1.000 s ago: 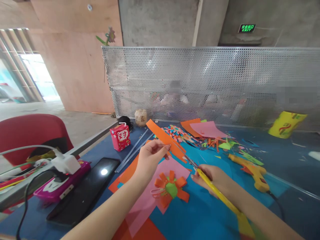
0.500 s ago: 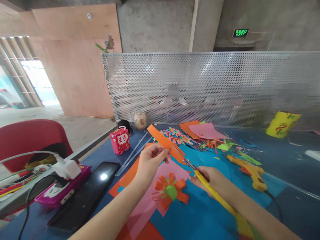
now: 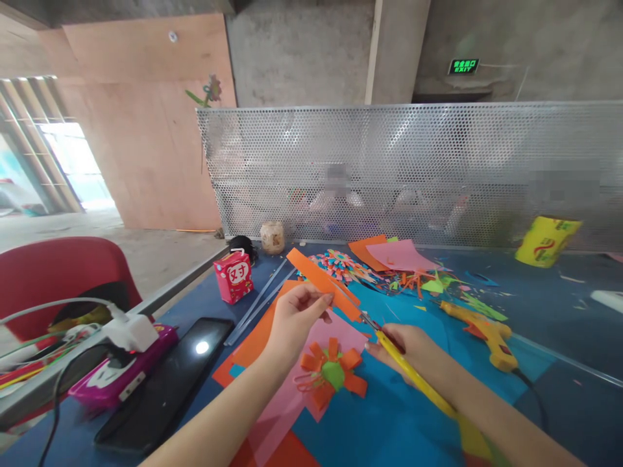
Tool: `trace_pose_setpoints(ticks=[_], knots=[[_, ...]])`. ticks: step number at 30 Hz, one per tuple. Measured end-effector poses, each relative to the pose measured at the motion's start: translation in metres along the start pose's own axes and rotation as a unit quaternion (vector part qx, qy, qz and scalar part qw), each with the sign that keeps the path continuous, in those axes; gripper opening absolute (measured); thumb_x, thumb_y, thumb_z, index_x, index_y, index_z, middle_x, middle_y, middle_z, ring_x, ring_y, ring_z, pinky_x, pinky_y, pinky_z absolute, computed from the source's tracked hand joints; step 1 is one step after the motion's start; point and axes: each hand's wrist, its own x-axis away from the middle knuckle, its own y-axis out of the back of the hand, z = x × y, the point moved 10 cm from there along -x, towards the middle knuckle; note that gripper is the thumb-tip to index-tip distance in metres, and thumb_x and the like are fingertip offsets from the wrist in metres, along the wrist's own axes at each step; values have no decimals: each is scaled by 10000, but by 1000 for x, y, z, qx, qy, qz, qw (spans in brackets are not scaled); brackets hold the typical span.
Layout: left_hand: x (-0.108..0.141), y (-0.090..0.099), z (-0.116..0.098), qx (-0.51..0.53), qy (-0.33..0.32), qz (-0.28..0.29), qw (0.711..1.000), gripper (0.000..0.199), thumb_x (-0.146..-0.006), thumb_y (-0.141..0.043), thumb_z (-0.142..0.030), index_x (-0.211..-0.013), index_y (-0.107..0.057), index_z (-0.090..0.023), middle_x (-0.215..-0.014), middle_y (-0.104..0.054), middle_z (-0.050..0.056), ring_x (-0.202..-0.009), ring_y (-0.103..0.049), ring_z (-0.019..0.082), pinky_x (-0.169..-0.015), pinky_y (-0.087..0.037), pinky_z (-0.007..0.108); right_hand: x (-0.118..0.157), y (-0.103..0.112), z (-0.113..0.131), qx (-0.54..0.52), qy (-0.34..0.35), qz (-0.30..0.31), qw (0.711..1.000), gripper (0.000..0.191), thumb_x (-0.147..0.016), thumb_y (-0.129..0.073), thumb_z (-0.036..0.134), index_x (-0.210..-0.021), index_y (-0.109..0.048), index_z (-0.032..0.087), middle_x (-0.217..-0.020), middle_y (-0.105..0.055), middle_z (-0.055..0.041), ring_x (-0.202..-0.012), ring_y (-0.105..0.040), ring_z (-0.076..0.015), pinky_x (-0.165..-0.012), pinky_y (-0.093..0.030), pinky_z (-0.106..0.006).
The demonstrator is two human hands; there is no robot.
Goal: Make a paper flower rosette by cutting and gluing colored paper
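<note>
My left hand pinches an orange paper strip between thumb and fingers, holding it above the table. My right hand is closed on the scissors, which have yellow handles. The scissor blades touch the lower right end of the strip. Below my hands lies an orange paper flower with a green centre, resting on pink paper and blue paper.
A yellow glue gun lies right of my right hand. Left are a red drink box, a black phone, clear sticks and a purple power strip. Paper scraps lie behind, before a perforated metal screen.
The scissor blades look slightly more closed at the strip's end. Otherwise the hands and the strip hold nearly the same place, with a slight shift of the whole view.
</note>
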Motion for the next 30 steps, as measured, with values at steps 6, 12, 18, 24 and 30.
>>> trace_pose_setpoints(ticks=[6,12,18,24,30], knots=[[0,-2,0,23,2,2,1000,236,-680,-657,-331,-599,-562,-131,-618,-592,13,-571,-578,122,-482,-470,222,-2,1,-5,4,2,-11,1000,398,-671,-592,511,-548,-348,222,-503,-287,78,-449,-295,-85,-401,-220,-215],[-2,3,-4,17,-21,-15,1000,225,-708,-634,-333,-640,-549,-136,-627,-582,4,-592,-570,113,-492,-471,209,1,-1,-3,3,16,-6,1000,385,-690,-588,498,-562,-361,215,-522,-277,77,-467,-280,-83,-406,-217,-212],[-1,0,-5,-24,-35,2,999,185,-711,-635,-301,-664,-586,-129,-641,-589,5,-527,-543,99,-500,-472,229,2,-2,-2,-5,23,2,1000,342,-727,-569,471,-596,-382,217,-505,-323,75,-454,-326,-86,-407,-237,-209],[0,-1,-4,-50,-42,6,998,198,-732,-620,-311,-648,-568,-139,-617,-553,-17,-502,-530,91,-518,-474,244,5,-2,3,-15,42,9,999,324,-758,-548,457,-609,-395,213,-515,-320,76,-460,-314,-82,-412,-235,-206],[0,-1,-6,-58,-41,6,997,204,-736,-610,-315,-641,-563,-142,-629,-580,-3,-504,-533,96,-509,-474,242,2,-3,-2,-11,37,3,999,351,-749,-542,488,-588,-392,216,-491,-297,80,-418,-296,-77,-386,-215,-210]])
